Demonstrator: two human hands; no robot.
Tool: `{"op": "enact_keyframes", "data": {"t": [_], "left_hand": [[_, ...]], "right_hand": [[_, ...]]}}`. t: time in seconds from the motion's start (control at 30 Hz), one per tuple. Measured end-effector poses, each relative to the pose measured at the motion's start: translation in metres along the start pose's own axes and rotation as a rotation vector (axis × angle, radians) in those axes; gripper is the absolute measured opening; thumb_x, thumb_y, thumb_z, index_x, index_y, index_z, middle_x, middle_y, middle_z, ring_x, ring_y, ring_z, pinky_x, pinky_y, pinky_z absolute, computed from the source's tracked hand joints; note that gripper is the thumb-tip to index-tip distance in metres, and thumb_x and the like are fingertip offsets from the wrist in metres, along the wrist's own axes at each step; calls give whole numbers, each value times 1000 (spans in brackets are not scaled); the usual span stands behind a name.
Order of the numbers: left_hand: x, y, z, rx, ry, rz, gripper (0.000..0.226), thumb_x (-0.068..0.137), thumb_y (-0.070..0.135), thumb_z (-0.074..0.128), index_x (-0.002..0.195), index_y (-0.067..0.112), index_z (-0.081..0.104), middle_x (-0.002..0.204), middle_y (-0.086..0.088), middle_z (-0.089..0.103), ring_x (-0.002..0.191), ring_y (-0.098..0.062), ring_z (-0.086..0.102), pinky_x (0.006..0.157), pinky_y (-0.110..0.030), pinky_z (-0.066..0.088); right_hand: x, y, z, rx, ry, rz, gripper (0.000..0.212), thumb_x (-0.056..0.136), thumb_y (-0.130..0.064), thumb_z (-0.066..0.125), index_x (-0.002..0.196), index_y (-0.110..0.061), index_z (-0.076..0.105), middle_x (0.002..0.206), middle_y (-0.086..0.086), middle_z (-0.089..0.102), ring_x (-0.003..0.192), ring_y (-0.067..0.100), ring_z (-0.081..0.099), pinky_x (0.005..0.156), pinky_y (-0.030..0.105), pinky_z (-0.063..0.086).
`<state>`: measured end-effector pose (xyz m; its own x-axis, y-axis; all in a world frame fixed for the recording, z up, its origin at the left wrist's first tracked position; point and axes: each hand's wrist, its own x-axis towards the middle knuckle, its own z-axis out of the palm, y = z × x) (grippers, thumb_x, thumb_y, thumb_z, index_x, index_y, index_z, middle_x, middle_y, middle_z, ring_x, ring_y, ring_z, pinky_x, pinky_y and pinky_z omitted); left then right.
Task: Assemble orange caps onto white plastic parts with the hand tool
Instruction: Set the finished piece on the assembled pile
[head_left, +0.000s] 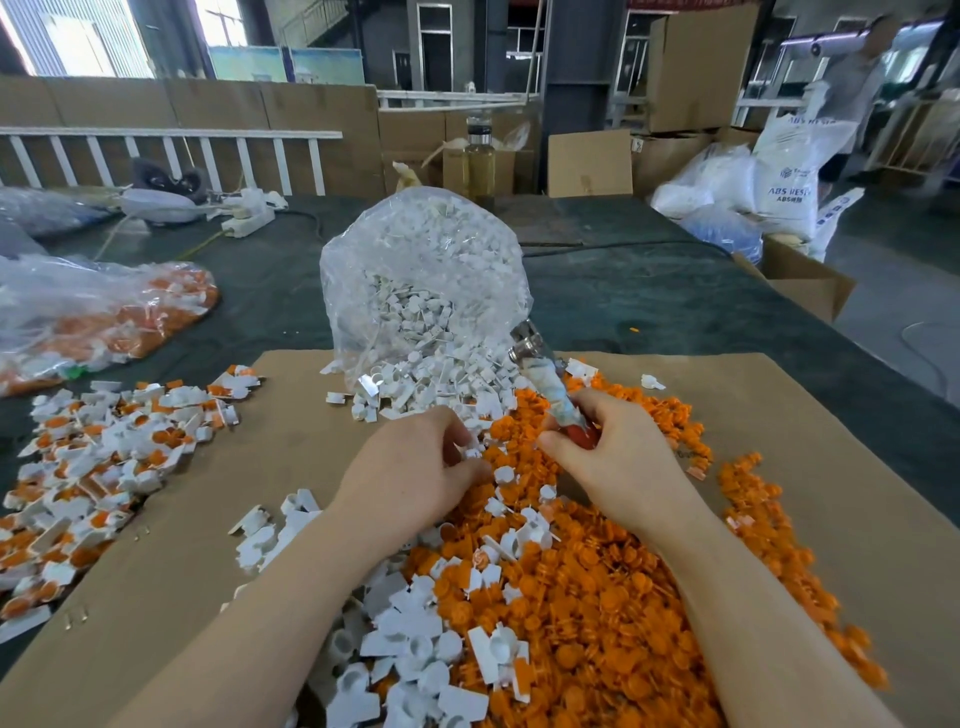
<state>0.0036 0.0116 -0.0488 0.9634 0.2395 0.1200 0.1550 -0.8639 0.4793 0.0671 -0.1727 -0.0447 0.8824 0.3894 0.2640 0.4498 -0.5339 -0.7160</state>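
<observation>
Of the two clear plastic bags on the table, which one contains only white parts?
The upright bag behind the hands, spilling white parts. The flat bag at left shows orange inside too.

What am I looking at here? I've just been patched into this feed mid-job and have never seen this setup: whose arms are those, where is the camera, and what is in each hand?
There is no machine: these are a person's two bare arms, filmed by one wide-angle camera worn on the head, looking forward and down.

The work surface is a sheet of brown cardboard on a dark table. On it lies a big heap of orange caps, mixed with loose white plastic parts. An open clear bag spills more white parts. To the left sits a pile of white parts with orange already in them, which look finished.

The left hand pinches a small white part in its fingers. The right hand grips the hand tool, a wrapped handle with a metal head pointing away from the person.
</observation>
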Motion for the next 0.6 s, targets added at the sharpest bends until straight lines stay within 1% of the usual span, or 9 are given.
{"op": "enact_keyframes", "data": {"t": [0.13,0.2,0.27,0.33,0.4,0.43,0.5,0.53,0.6], "left_hand": [[-3,3,8,75,76,14,34,85,52,67,111,29,66,96,12,66,89,-9,61,76,-24,49],[-3,3,7,38,66,4,28,84,48,71,104,30,68,92,13,65,87,-8,61,71,-21,47],[-3,3,5,-54,71,-27,17,84,44,72,92,31,66,82,16,62,76,0,58,59,-14,40],[-2,5,3,-211,108,-46,13,86,39,70,82,30,61,72,14,61,60,3,55,50,-10,36],[-1,9,0,-445,113,-93,10,89,35,66,83,27,64,68,7,66,52,3,55,49,-10,39],[-1,11,-4,-563,98,-129,8,90,32,65,86,24,66,71,5,70,53,3,56,54,-14,44],[-2,15,-10,-820,61,-182,6,90,17,62,90,13,67,74,0,74,60,-4,64,62,-22,49],[-3,17,-13,-935,42,-189,6,90,9,60,91,10,66,74,-3,74,62,-8,66,62,-23,51],[-5,20,-17,-1083,15,-189,15,90,1,55,96,12,63,76,-8,75,68,-18,71,61,-24,55]], "right_hand": [[-1,-1,0,11,8,3,9,90,-31,64,92,-23,63,76,-8,60,66,8,56,58,20,41],[-1,-2,1,38,23,-1,9,89,-31,65,90,-22,63,71,-8,58,61,5,53,57,21,39],[-1,-2,2,64,42,-9,7,89,-30,65,89,-23,62,68,-10,56,59,2,52,56,20,38],[-2,-2,2,101,63,-12,5,89,-28,65,87,-25,62,65,-11,56,59,-1,53,56,20,38],[-2,-1,2,145,88,-16,6,89,-27,64,85,-24,62,63,-9,55,58,0,51,53,21,40],[-2,-1,2,171,99,-18,7,90,-26,64,84,-22,62,63,-8,54,57,1,50,52,20,41],[-2,-3,1,233,110,-30,8,90,-25,65,84,-22,61,61,-9,53,56,1,49,51,17,41],[-2,-4,1,263,109,-37,8,91,-24,65,84,-23,61,60,-10,54,55,1,49,52,16,42],[-3,-6,0,325,103,-44,7,91,-23,65,85,-24,62,66,-8,61,59,4,54,55,19,45]]}}
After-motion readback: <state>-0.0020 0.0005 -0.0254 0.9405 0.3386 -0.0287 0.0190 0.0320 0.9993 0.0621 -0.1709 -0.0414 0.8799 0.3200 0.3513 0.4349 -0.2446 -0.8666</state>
